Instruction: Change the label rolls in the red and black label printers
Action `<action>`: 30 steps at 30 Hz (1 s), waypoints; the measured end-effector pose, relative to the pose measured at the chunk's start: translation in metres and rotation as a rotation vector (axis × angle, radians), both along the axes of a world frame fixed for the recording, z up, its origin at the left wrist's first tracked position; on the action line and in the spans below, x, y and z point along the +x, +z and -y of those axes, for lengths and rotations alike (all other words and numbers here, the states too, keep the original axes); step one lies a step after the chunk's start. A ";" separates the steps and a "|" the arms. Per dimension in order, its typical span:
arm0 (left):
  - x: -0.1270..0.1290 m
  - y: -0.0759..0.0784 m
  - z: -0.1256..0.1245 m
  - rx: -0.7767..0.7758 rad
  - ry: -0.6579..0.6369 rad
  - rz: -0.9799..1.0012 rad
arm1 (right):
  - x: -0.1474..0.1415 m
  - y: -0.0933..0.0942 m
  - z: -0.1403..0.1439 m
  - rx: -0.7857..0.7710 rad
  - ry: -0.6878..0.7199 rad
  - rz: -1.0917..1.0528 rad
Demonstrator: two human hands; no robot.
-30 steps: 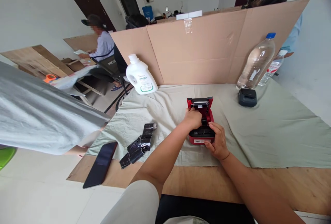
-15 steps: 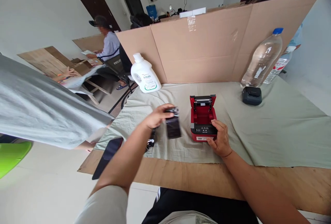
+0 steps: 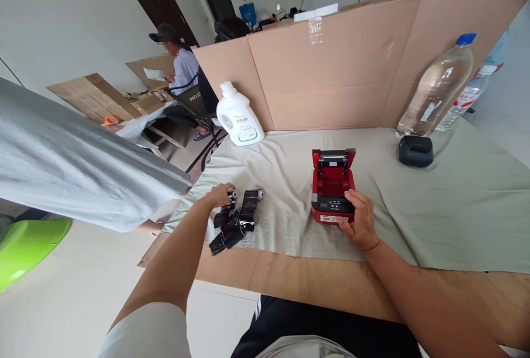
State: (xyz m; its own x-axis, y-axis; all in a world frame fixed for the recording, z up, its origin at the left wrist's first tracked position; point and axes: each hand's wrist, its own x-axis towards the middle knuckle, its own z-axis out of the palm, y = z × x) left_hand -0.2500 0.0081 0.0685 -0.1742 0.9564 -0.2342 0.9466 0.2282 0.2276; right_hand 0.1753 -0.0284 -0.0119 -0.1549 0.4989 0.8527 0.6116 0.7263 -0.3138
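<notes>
A small red and black label printer (image 3: pixel 333 203) stands on the cloth with its lid (image 3: pixel 333 158) raised and its red inside bare. My right hand (image 3: pixel 359 219) grips its right front corner, thumb at the front face and fingers on top. Farther left, my left hand (image 3: pixel 219 195) has its fingers closed round one spool end of a shiny black ribbon (image 3: pixel 235 230). The loose film lies crumpled and folded on the cloth, and a second white-cored spool (image 3: pixel 259 194) rests beside it. My fingers partly cover the held spool.
A white jug (image 3: pixel 240 118) stands at the back left before a cardboard screen (image 3: pixel 331 76). At the right are a large clear bottle (image 3: pixel 439 87), a smaller bottle (image 3: pixel 467 96) and a dark device (image 3: pixel 416 151). A person (image 3: pixel 182 65) sits beyond; grey fabric (image 3: pixel 83 159) hangs at left.
My left hand has moved left, away from the printer, and the black ribbon it held up now lies on the cloth. My right hand stays on the printer. The view has shifted slightly.
</notes>
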 end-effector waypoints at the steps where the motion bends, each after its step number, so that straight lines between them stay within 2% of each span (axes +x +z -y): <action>1: 0.002 -0.002 -0.006 0.015 0.015 -0.023 | 0.000 0.000 0.000 0.004 0.001 -0.001; 3: 0.010 -0.003 -0.016 0.046 -0.008 -0.020 | 0.000 0.000 0.000 0.012 0.001 -0.006; 6: 0.032 -0.005 -0.022 -0.013 -0.209 0.059 | 0.000 0.000 0.000 0.009 0.007 -0.006; 8: 0.046 -0.008 -0.021 -0.077 -0.290 0.062 | 0.000 0.000 0.000 0.004 0.014 -0.008; 12: 0.062 -0.015 -0.016 -0.069 -0.255 -0.020 | 0.000 0.000 0.000 -0.003 0.018 -0.017; 14: 0.068 -0.012 -0.014 -0.045 -0.259 -0.015 | 0.000 0.000 0.000 -0.009 0.015 -0.013; 16: 0.078 -0.002 -0.010 -0.035 -0.260 0.093 | 0.000 0.001 0.001 -0.014 0.014 -0.007; 18: 0.094 0.015 -0.004 -0.104 -0.286 0.367 | 0.000 0.002 0.001 -0.015 0.014 -0.006; 21: 0.128 0.046 0.008 -0.364 -0.479 0.829 | -0.001 0.004 0.001 -0.013 0.005 -0.007; 23: 0.155 0.061 0.011 -0.449 -0.642 0.961 | -0.002 0.005 0.002 -0.011 -0.009 -0.004; 25: 0.184 0.066 0.007 -0.364 -0.723 0.985 | -0.003 0.005 0.002 0.001 -0.021 -0.004; 27: 0.212 0.063 -0.005 -0.184 -0.728 0.910 | -0.003 0.006 0.003 0.007 -0.015 -0.022; 30: 0.248 0.049 -0.028 -0.010 -0.709 0.546 | -0.001 0.007 0.004 -0.009 0.007 -0.061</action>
State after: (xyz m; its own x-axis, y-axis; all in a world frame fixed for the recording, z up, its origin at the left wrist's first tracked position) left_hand -0.0022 0.0363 0.1176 0.5957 0.7941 -0.1205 0.6260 -0.3650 0.6891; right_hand 0.1745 -0.0325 -0.0050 -0.1062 0.5060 0.8560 0.5863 0.7271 -0.3570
